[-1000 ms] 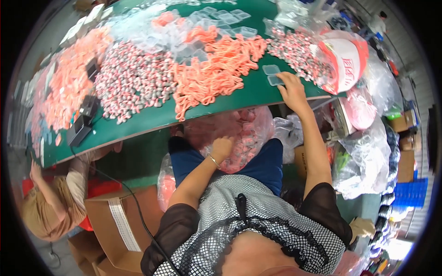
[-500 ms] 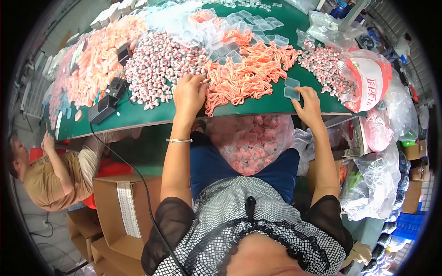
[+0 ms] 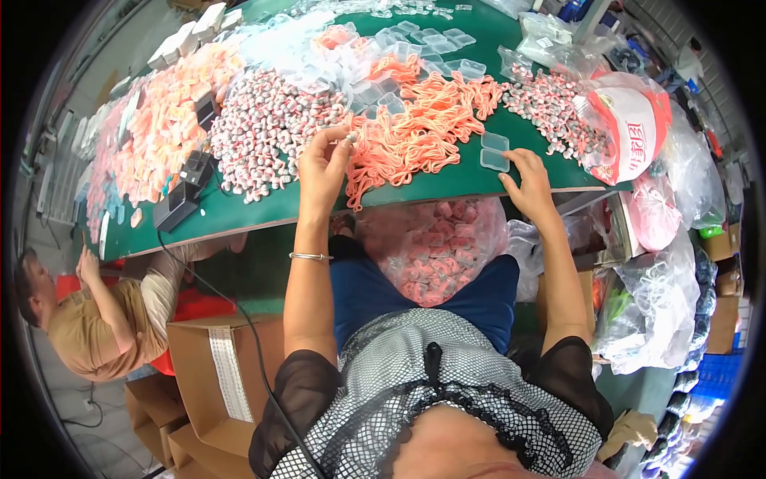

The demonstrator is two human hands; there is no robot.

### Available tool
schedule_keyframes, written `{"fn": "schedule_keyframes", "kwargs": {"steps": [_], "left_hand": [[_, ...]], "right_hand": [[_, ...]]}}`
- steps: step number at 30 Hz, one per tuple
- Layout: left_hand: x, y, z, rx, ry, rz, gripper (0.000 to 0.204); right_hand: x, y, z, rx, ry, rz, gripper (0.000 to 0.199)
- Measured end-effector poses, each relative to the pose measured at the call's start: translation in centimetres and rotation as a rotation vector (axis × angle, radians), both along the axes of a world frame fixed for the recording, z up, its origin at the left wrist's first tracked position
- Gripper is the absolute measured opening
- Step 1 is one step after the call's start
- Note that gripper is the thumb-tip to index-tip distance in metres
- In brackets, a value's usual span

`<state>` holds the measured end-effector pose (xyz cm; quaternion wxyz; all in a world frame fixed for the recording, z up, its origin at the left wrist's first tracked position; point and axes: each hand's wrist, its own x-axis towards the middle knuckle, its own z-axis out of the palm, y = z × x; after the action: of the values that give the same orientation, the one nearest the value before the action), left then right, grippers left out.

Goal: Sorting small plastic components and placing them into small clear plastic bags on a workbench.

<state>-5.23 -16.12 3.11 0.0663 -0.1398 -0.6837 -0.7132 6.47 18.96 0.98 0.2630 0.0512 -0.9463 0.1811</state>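
My left hand point(image 3: 323, 164) reaches onto the green table point(image 3: 431, 185) and pinches a small grey-and-pink piece at the edge of a heap of such pieces point(image 3: 267, 132). Beside it lies a tangle of orange cords point(image 3: 423, 124). My right hand point(image 3: 527, 177) rests on the table's front edge, its fingers on a small clear plastic case point(image 3: 495, 152) that lies open. A clear bag of filled cases point(image 3: 431, 247) sits in my lap.
More empty clear cases point(image 3: 415, 44) lie at the back. A second pile of small pieces point(image 3: 550, 104) and a white-and-red bag point(image 3: 638, 128) lie at the right. A black device point(image 3: 179, 203) with a cable sits left. Another person point(image 3: 88, 319) crouches by cardboard boxes point(image 3: 215, 375).
My left hand rose from the bag in my lap to the table and moved to the small pieces. My right hand stayed by the clear case.
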Motion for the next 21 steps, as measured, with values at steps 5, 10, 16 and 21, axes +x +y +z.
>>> {"fn": "schedule_keyframes", "kwargs": {"steps": [5,10,16,21], "left_hand": [[2.4,5.3,0.4,0.2,-0.046,-0.294,0.01],[4.2,11.5,0.2,0.293,-0.192,-0.468,0.008],[3.5,16.0,-2.4,0.127,-0.108,-0.468,0.008],[3.3,17.5,-1.9,-0.204,0.355,-0.334,0.016]], "right_hand": [[0.3,0.5,-0.3,0.027,-0.024,0.07,0.023],[1.1,0.1,0.4,0.044,-0.03,0.055,0.023],[-0.9,6.2,0.3,-0.02,0.145,-0.396,0.019],[-2.7,8.1,-0.4,0.178,0.023,-0.541,0.021]]}}
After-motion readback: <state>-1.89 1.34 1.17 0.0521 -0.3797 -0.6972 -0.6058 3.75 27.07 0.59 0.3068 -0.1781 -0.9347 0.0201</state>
